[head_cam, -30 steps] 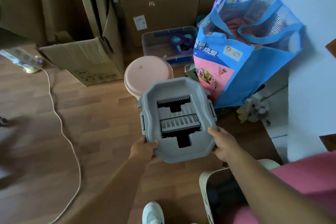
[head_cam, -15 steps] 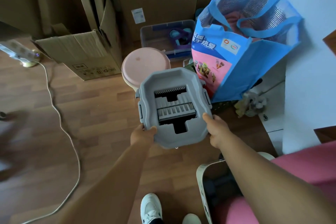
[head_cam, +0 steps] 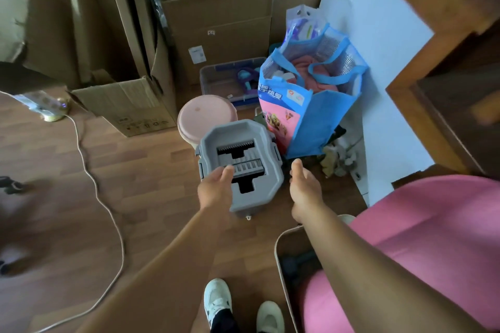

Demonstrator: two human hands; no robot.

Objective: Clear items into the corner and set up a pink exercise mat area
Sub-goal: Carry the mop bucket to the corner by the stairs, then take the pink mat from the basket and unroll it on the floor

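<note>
Both hands open: left hand (head_cam: 216, 190) perhaps brushing the grey bucket (head_cam: 240, 165), right hand (head_cam: 305, 189) beside it, empty.

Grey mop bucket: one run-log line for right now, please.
grey mop bucket: on floor by pink stool | left hand: open | right hand: open, clear

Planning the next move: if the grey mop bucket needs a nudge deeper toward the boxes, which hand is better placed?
Left, probably. The left hand overlaps the grey mop bucket, near its wringer slot. The right hand is open beside it, apart from its side.
</note>
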